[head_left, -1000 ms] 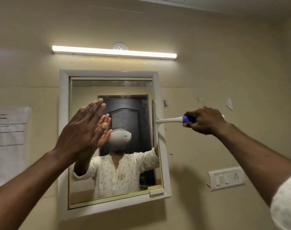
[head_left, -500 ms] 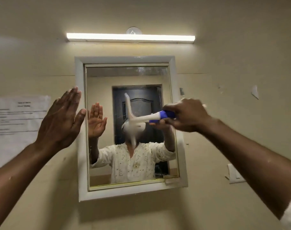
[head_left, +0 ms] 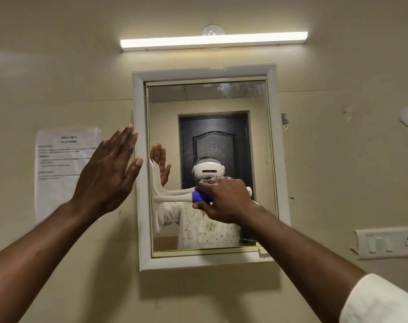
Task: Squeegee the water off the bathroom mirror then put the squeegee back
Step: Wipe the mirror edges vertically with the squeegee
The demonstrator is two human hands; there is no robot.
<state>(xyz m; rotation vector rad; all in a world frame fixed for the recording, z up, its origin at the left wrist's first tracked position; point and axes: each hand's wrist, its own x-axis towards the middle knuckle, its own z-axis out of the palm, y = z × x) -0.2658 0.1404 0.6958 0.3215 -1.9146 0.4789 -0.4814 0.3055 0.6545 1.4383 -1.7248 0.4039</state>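
A white-framed bathroom mirror [head_left: 261,145] hangs on the beige wall, with streaks and droplets on its upper glass. My right hand [head_left: 224,199] grips the blue-and-white handle of a squeegee [head_left: 172,198]. Its white blade stands upright against the glass at the mirror's left edge. My left hand [head_left: 110,173] is raised flat, fingers together, just left of the mirror frame, holding nothing.
A tube light [head_left: 213,40] glows above the mirror, with a suction hook [head_left: 212,31] over it. A printed paper sheet [head_left: 58,169] is stuck on the wall at left. A switch and socket plate [head_left: 387,243] sits at lower right.
My right hand has drawn the squeegee from the mirror's right edge across the glass to its left edge. My left hand moved off the glass to the left of the frame.
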